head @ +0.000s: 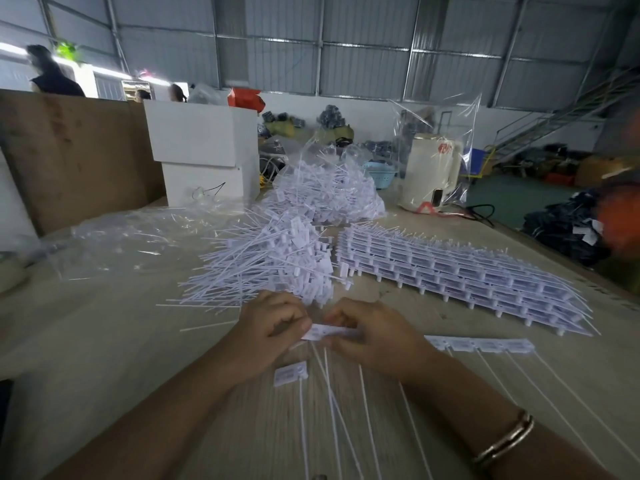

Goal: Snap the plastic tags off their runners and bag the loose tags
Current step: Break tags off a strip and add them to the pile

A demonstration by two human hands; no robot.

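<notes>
Head view, hands: left hand [273, 325] and right hand [367, 336] both pinch one strip [327, 332] of white tags between curled fingers and thumbs, low over the table [104, 341]; the strip's thin tails hang toward the person.
Head view, strip end: its right part [485, 344] lies flat on the table past the right hand, several tag heads in a row.
Head view, loose tag [291, 374]: one head lies on the table just under the left wrist, apart from the pile.
Head view, pile [273, 261]: loose tags heaped just beyond the hands, tails fanned to the left.
Head view, stack [460, 275]: unsnapped runners layered flat, right of the pile, pegs along the near edge.
Head view, bag [332, 188]: clear film, already full of tags, behind the pile; more empty film [138, 230] lies left.
Risk 1: a twist taken too far from the joint may tear a tail instead of the runner; the tails look thin and whippy.
Risk 2: the freed tag may spring off the table edge; the heads are small and light.
Risk 3: tails of the pile may tangle with the strip, since the pile lies just beside the knuckles.
Risk 4: the film is slippery and limp, so the bag mouth may collapse on filling.
Materials: tags matte white moulded plastic, flat rectangular heads, needle-like tails; table pale worn wood; bracelet [505, 441] on the right wrist metal, banded.
</notes>
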